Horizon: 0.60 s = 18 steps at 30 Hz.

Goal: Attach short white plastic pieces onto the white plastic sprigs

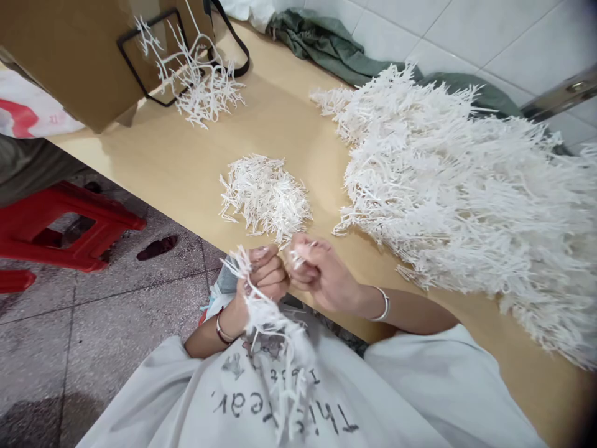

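Note:
My left hand (pixel 263 277) is closed around a white branched plastic sprue (pixel 265 311). Part of it sticks out above the fist, and the rest hangs down in front of my shirt, blurred lower down. Close beside it, my right hand (pixel 319 270) is also closed, with short white plastic pieces (pixel 296 256) poking out between the fingers. Just beyond both hands, a small heap of thin white pieces (pixel 265 196) lies on the table.
A large pile of white branched sprues (pixel 466 193) covers the right side of the table (pixel 186 168). Bare branched runners (pixel 205 87) lie by a cardboard box (pixel 88 56) at the back left. Green cloth (pixel 317 43) runs along the tiled wall. A red stool (pixel 65 218) stands left.

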### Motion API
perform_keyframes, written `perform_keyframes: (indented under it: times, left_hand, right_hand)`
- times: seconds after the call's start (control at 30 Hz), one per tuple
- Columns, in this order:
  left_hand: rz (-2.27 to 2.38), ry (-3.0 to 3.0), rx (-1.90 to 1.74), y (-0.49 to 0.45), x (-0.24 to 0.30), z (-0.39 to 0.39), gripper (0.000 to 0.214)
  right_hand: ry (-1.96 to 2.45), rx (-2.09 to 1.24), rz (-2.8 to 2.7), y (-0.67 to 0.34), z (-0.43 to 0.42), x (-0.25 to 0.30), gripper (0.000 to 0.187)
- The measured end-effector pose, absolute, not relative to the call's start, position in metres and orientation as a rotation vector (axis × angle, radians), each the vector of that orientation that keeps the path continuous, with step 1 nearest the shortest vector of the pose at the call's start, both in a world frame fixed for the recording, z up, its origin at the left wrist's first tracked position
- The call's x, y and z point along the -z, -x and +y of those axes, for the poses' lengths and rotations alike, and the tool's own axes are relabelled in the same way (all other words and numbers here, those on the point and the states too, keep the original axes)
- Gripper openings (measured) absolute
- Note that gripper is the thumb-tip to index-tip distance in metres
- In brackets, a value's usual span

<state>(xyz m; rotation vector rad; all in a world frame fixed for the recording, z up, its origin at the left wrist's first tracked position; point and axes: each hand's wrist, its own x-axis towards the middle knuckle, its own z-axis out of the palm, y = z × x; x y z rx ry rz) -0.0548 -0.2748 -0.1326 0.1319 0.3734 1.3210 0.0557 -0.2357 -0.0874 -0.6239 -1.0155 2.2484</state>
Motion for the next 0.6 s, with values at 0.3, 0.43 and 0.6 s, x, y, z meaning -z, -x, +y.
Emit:
perform_keyframes:
  times: [0.3, 0.43, 0.6]
  left_hand:
    - [0.524, -0.32, -1.475, 0.056, 0.122, -0.276, 0.046]
    - [0.822, -0.427, -1.635, 0.059, 0.132, -0.274, 0.039]
    - [1.011, -0.549, -1.658, 0.069, 0.144, -0.267, 0.034]
  right_hand:
    - [0.508, -1.553, -1.84, -0.063, -0.209, 0.087, 0.026]
    - [0.695, -0.756, -2.275, -0.064, -0.181, 0.091, 0.02]
    - [0.882, 0.012, -2.529, -0.068, -0.153, 0.107, 0.021]
